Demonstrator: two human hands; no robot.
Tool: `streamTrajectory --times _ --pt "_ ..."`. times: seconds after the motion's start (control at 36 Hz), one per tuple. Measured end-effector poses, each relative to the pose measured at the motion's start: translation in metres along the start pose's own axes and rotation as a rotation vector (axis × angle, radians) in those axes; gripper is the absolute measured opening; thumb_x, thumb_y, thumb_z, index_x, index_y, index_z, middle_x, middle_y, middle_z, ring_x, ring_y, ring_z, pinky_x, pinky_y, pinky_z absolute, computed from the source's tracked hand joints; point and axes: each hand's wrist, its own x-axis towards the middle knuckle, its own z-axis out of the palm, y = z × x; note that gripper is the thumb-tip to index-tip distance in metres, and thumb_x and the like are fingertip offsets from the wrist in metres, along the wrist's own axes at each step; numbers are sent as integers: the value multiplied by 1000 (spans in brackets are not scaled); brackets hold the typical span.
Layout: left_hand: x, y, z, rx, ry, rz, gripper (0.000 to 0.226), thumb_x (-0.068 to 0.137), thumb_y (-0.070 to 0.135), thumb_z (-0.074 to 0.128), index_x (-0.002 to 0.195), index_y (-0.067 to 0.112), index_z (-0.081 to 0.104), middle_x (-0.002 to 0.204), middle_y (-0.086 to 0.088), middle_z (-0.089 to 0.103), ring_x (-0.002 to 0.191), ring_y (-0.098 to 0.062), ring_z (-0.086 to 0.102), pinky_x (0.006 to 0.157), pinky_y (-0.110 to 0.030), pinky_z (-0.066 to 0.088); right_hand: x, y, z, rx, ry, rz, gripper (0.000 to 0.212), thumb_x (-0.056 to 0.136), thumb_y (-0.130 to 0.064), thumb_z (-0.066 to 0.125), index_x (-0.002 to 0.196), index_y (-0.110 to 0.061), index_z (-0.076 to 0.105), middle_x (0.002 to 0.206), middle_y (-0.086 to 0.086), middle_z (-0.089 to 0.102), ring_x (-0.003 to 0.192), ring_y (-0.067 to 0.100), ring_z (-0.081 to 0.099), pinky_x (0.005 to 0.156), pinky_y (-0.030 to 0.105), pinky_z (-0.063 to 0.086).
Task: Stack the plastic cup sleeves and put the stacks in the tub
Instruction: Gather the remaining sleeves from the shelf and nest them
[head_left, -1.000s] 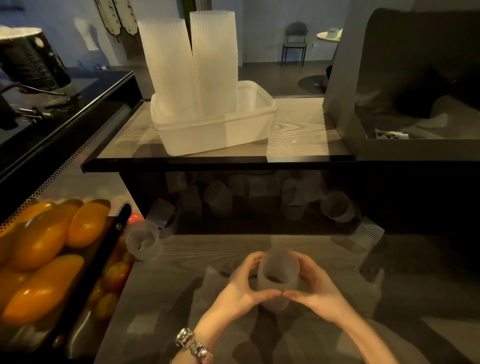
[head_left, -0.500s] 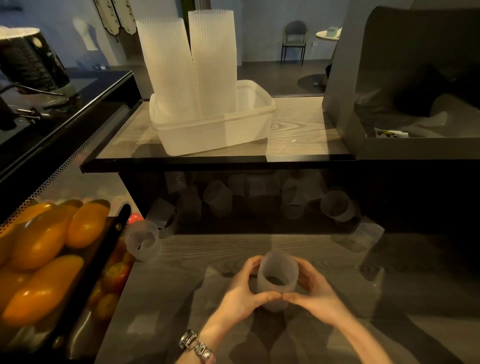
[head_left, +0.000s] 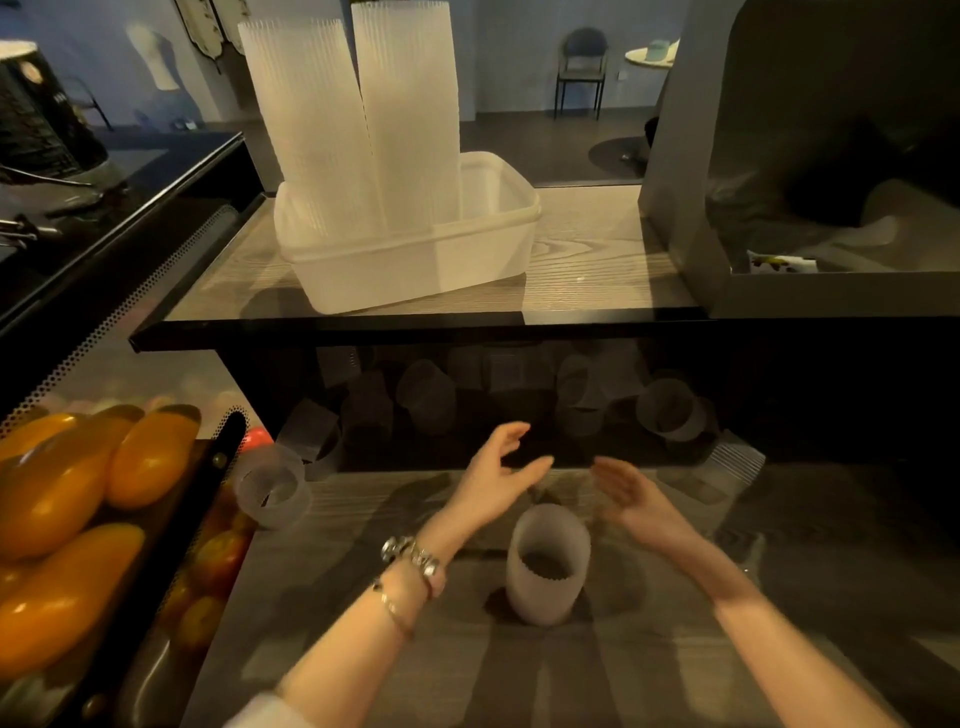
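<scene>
A: Our left hand (head_left: 493, 475) and right hand (head_left: 631, 496) are both open, fingers spread, holding nothing, in the middle of the frame. The short frosted ribbed plastic cup sleeve stack (head_left: 548, 564) stands alone just below them.

B: So how much have we done?

A: Two tall white sleeve stacks (head_left: 358, 124) stand in the white plastic tub (head_left: 467, 260), upper middle. We think lots remain: loose frosted sleeves (head_left: 670, 410) lie under the dark shelf (head_left: 415, 332).

B: And around us?

A: We see a grey wood-grain counter (head_left: 597, 675), and orange fruit (head_left: 62, 488) at the left.
</scene>
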Motion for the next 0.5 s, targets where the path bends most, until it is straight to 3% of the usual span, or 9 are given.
streamTrajectory --times 0.11,0.22,0.31,0.36,0.42,0.44,0.5 --pt "40 10 7 56 2 -134 70 83 37 66 141 20 31 146 -3 35 134 -17 35 107 -34 37 40 -16 -5 100 205 135 73 83 10 58 145 -3 21 145 19 34 133 32 37 104 40 40" --pt "68 13 13 36 -12 -278 78 82 41 67 143 11 29 144 -8 39 131 -22 40 105 -28 35 71 -22 -9 102 313 250 48 84 0 62 128 3 43 127 19 54 116 32 53 96 41 47" --pt "82 13 14 35 -9 -361 73 82 41 67 140 11 36 141 -8 44 129 -23 43 102 -26 34 92 -20 -13 177 352 319 37 86 2 58 122 8 49 124 21 54 116 33 53 96 40 47" --pt "91 14 14 6 -2 -387 71 82 40 67 140 14 36 143 -8 41 131 -24 40 109 -30 31 105 -17 -15 176 362 364 31 87 1 56 117 9 52 118 21 57 108 33 56 86 31 52" --pt "96 18 14 11 -16 -385 76 81 46 65 143 17 31 147 -6 35 135 -25 34 112 -32 27 113 -15 -15 192 389 386 20 87 1 57 106 9 56 105 21 61 92 33 59 64 20 53" --pt "99 20 14 11 -20 -379 80 80 50 64 145 19 28 149 -5 32 136 -26 31 112 -34 25 118 -15 -16 202 397 388 17 88 1 56 104 8 57 109 23 61 94 34 60 66 21 54" --pt "102 25 13 -16 -22 -398 86 78 58 62 146 22 24 152 -4 27 136 -27 29 114 -37 22 123 -15 -17 239 392 390 29 90 -1 53 117 8 51 125 26 54 113 37 54 92 37 47"
